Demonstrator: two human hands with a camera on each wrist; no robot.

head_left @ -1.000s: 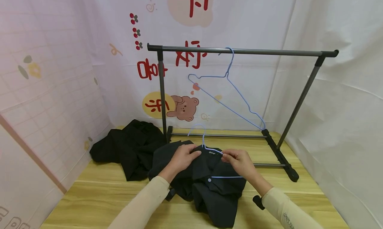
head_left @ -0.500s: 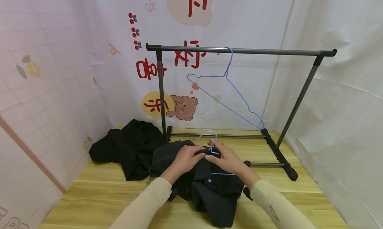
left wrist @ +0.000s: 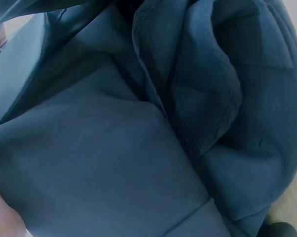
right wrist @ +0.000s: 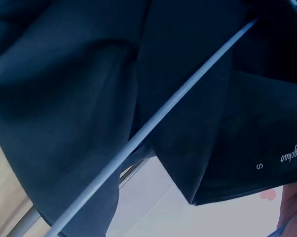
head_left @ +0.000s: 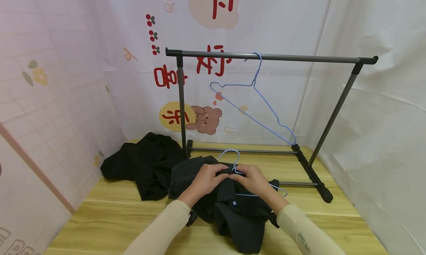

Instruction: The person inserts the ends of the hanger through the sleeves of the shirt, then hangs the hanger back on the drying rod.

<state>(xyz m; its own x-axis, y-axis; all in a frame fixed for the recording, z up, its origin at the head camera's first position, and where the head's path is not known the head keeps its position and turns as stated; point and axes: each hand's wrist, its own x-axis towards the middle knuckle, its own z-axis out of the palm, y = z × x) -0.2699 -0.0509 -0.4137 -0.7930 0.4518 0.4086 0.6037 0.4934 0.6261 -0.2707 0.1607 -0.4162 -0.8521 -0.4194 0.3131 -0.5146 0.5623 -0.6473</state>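
Note:
A dark button shirt (head_left: 239, 229) lies bunched on the table, its collar toward the back. A blue wire hanger (head_left: 237, 157) is partly inside it. The hook stands above the collar and one end sticks out at the right, beyond my right wrist. My left hand (head_left: 207, 178) pinches the collar left of the hanger's neck. My right hand (head_left: 253, 177) pinches the collar at the neck, close beside the left. In the right wrist view the hanger's bar (right wrist: 153, 121) crosses the shirt front. Folded shirt cloth (left wrist: 99, 158) fills the left wrist view.
A second dark garment (head_left: 149, 166) lies heaped at the left. Behind the shirt stands a grey metal clothes rack (head_left: 299, 58), with another blue wire hanger (head_left: 276, 112) hooked on its top rail. White printed cloth walls surround the wooden table (head_left: 110, 218).
My right hand has left the hanger's shoulder and moved left to the collar at the neck. The hook has shifted right, and the hanger's right end now shows outside the shirt.

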